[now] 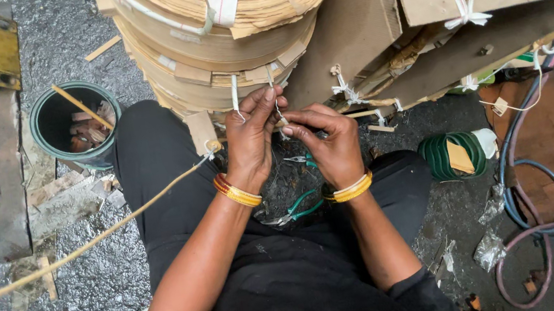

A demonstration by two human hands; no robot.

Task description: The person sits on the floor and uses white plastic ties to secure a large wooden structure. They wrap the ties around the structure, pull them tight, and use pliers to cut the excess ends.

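In the head view, the person's left hand [250, 141] and right hand [329, 142] meet just under the stack of tan strip coils [224, 33], fingertips pinched together on a thin white tie strand [280, 115] that hangs from the lowest coil. Both hands look closed on that strand, the left gripping higher, at 11 o'clock from the right. A second white strand [235, 96] dangles free beside the left thumb.

The strand is thin and could slip from the fingertips or snap under a hard pull, and the knot would then come loose. The coils lean toward the person, so a tug at the bottom could shift the stack. The taut tan cord [87, 243] running out to 8 o'clock crosses the left knee and could catch a wrist or bangle. The green-handled pliers [302, 206] lie on the lap between the forearms and could slide to the floor.

Whether the strand is already knotted cannot be told: the fingers cover it. The pliers' jaws are hidden behind the right wrist. The top of the coil stack is cut off at 12 o'clock, and the contents of the dark green bucket [73, 119] at 10 o'clock are hard to make out beyond a stick and scraps
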